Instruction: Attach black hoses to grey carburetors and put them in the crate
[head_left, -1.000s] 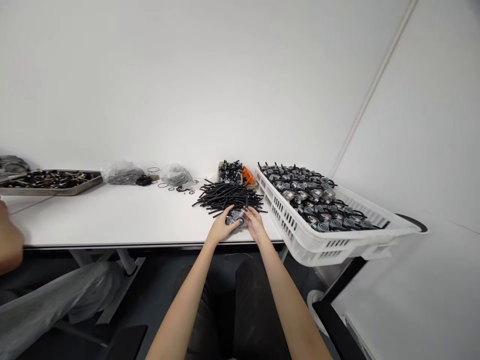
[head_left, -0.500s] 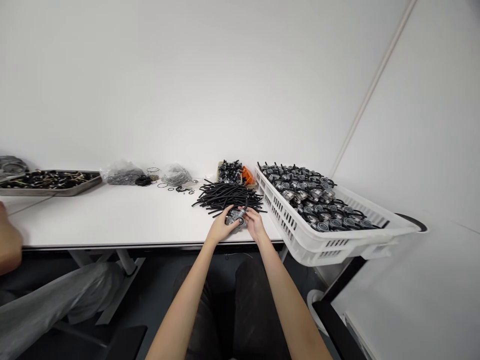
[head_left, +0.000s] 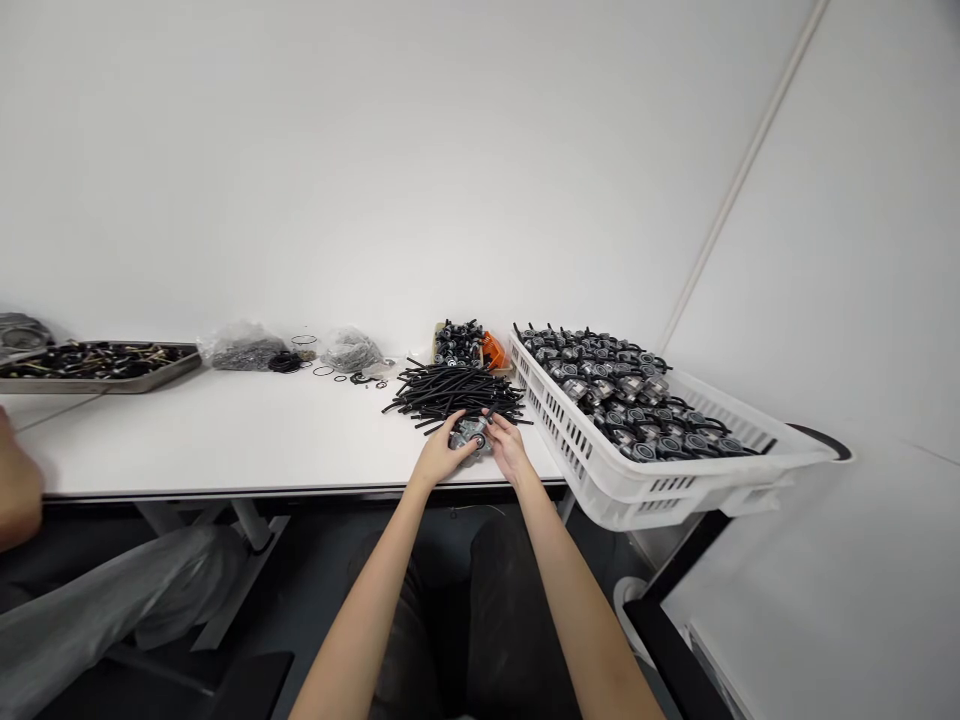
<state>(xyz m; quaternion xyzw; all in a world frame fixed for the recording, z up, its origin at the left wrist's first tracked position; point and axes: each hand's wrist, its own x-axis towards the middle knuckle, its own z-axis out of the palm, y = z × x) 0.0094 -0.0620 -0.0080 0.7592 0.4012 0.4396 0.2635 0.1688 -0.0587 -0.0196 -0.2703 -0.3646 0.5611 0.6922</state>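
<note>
Two hands: left hand (head_left: pixel 444 456) and right hand (head_left: pixel 510 448) clamp opposite sides of one grey carburetor (head_left: pixel 471 434) for steadiness, against black rubber hoses (head_left: pixel 454 391) on the desk (head_left: pixel 225 440).

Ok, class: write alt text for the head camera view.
The left hand and right hand hold a grey metal part at the edge of a pile of black hoses on a white table. Beside them, a white crate is packed with similar parts.
</note>
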